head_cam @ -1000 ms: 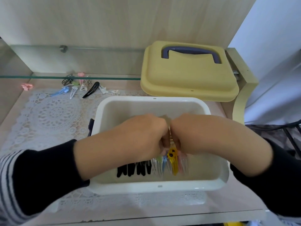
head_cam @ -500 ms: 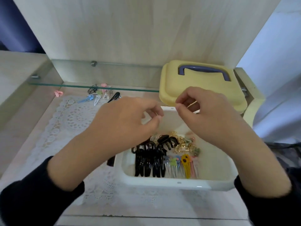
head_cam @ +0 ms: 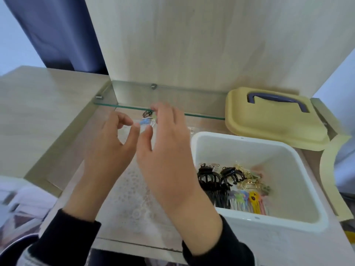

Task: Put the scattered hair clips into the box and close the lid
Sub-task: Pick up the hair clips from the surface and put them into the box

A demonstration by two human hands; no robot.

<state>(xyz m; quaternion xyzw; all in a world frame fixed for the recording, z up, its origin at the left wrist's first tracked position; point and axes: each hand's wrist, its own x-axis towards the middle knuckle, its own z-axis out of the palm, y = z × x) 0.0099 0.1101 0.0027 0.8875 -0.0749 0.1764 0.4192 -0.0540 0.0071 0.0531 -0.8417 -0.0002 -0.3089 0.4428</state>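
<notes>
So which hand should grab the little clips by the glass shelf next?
Probably the right hand: its fingertips already reach the small scattered clips, and the white plastic box sits on its side.

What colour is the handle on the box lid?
Dark blue-purple handle on the pale yellow lid, in the head view.

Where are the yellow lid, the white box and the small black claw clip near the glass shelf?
yellow lid [head_cam: 269,129]: head view, its flat top below the handle.
white box [head_cam: 226,135]: head view, its far rim.
small black claw clip [head_cam: 147,113]: head view, its curved teeth.
</notes>
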